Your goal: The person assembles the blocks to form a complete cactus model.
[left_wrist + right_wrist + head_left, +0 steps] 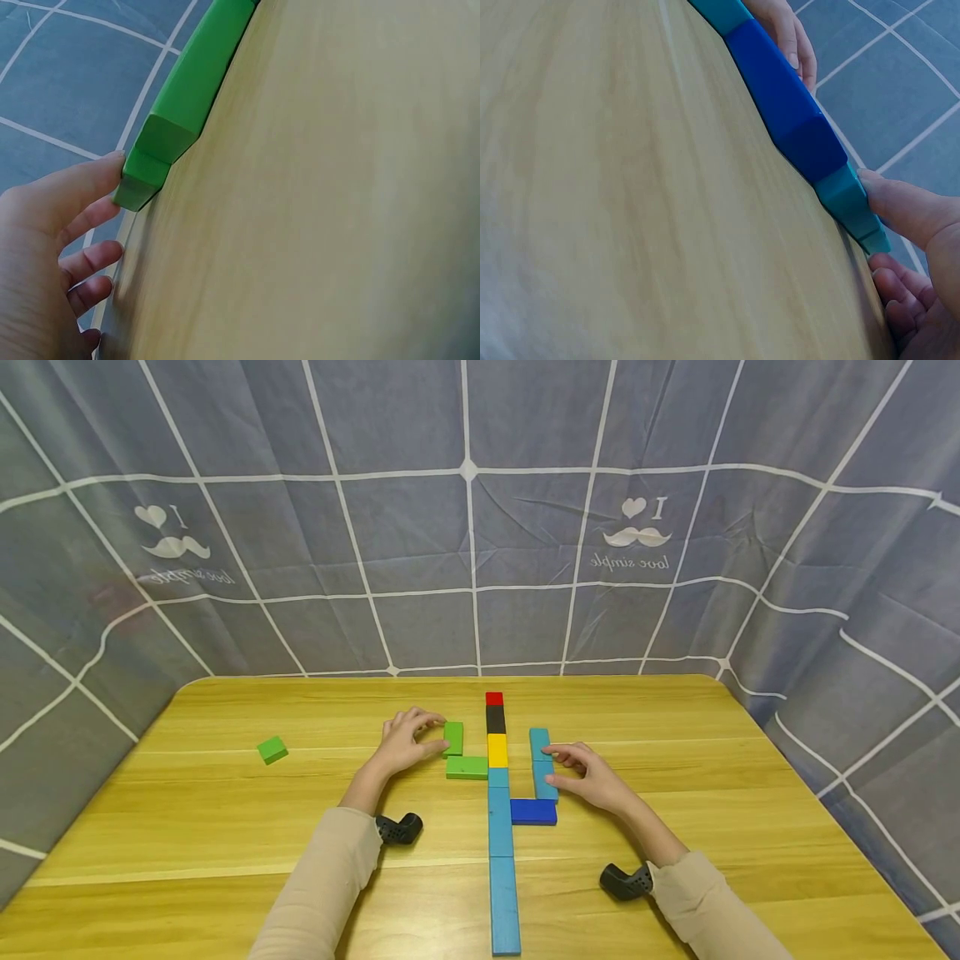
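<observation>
In the head view, my left hand [407, 742] has its thumb and index fingertips at the left side of an upright green block [453, 738]. That block stands above a horizontal green block [467, 767]. My right hand [592, 778] touches the right sides of two light-blue blocks lined end to end, index finger on the upper block [539, 743] and thumb on the lower block [545, 779]. Below them lies a dark-blue block [533, 812]. The left wrist view shows my thumb [86, 187] against the green end; in the right wrist view, my thumb [904, 202] meets the light-blue side.
A central column runs down the wooden table [225, 827]: red block [494, 698], black block [496, 719], yellow block [498, 750], then several light-blue blocks [501, 822]. One loose green block [272, 750] lies far left. Behind the table hangs a grey curtain [405, 535].
</observation>
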Motion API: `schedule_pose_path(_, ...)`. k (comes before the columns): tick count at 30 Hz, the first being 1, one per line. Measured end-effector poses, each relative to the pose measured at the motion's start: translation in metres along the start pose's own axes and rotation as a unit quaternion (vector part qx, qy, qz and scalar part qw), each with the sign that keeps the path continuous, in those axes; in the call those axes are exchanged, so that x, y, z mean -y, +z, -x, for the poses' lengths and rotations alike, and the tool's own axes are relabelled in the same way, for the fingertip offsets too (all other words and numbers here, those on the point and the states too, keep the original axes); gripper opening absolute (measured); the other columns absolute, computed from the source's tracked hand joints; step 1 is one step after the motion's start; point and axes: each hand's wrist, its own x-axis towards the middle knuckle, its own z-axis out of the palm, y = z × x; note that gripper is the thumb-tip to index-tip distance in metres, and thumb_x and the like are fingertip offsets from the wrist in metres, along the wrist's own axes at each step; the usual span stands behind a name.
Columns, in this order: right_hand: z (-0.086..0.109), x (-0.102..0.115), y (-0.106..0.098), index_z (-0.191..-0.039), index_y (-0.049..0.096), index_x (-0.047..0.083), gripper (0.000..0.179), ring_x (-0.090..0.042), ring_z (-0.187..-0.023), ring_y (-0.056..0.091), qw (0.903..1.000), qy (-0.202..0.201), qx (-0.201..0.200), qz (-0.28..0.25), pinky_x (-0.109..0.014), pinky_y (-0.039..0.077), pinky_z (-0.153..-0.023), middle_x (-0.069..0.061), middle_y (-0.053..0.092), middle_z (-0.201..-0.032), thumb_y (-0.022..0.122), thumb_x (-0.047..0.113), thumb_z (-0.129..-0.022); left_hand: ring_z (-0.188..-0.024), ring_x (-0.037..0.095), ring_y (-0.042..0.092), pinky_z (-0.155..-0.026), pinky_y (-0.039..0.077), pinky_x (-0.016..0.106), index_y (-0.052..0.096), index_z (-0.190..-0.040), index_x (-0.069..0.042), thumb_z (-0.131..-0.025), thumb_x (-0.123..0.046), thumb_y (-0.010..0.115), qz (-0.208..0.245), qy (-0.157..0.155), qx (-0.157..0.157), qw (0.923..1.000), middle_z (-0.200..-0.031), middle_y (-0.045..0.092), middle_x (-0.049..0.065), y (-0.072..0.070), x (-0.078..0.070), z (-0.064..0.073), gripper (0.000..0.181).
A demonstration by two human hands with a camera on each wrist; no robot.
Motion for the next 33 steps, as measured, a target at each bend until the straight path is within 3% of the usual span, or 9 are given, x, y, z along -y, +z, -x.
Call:
schedule_pose_path(20,0.000,-0.001,-0.001,-0.123,0.052,-0.006,0.042,-0.031,-0.095,0.042,1.0000,-0.001,0.002,0.005,-0.038,0.037,-0.079,-0.021,0.049,-0.107,0.062,0.006,-0.085,-0.097,0.028,0.041,-0.091,0.019,0.047,0.060,-0.117,-0.011,-0.080,-0.030,0.069,0.014,0.006,-0.006,0.9999,-0.106,0.053,0.009,-0.001,-0.002,0.001,0.042)
schedule_pose_path(23,0.000,-0.001,0.000,-0.123,0.052,-0.006,0.042,-0.030,-0.095,0.042,1.0000,0.000,0.003,0.007,-0.038,0.037,-0.079,-0.021,0.049,-0.107,0.062,0.006,-0.085,-0.098,0.030,0.042,-0.092,0.019,0.049,0.058,-0.119,-0.009,-0.081,-0.027,0.069,0.037,0.004,-0.026,0.9990,-0.107,0.053,0.011,-0.002,0.001,0.002,0.044)
schedule_pose_path(27,0.000,-0.001,0.000,-0.123,0.052,-0.006,0.041,-0.030,-0.095,0.042,1.0000,0.000,0.003,0.009,-0.037,0.037,-0.079,-0.020,0.049,-0.107,0.062,0.006,-0.085,-0.103,0.033,0.042,-0.094,0.017,0.053,0.056,-0.121,-0.007,-0.081,-0.024,0.069,0.055,-0.016,-0.083,0.9949,-0.109,0.054,0.015,-0.014,0.007,0.008,0.045)
schedule_pose_path(30,0.000,-0.001,0.000,-0.124,0.051,-0.006,0.042,-0.030,-0.095,0.042,1.0000,0.000,0.003,0.009,-0.037,0.037,-0.079,-0.021,0.049,-0.107,0.062,0.006,-0.085,-0.106,0.034,0.040,-0.094,0.015,0.054,0.054,-0.122,-0.007,-0.081,-0.025,0.068,0.035,-0.032,-0.120,0.9916,-0.112,0.053,0.017,-0.031,0.017,0.017,0.047)
schedule_pose_path(33,0.000,-0.002,0.000,-0.124,0.051,-0.007,0.042,-0.031,-0.095,0.042,1.0000,0.001,0.004,0.006,-0.038,0.037,-0.079,-0.021,0.049,-0.107,0.062,0.005,-0.085,-0.107,0.036,0.037,-0.089,0.015,0.054,0.051,-0.125,-0.006,-0.082,-0.026,0.068,-0.004,-0.046,-0.136,0.9896,-0.114,0.051,0.019,-0.051,0.029,0.032,0.050)
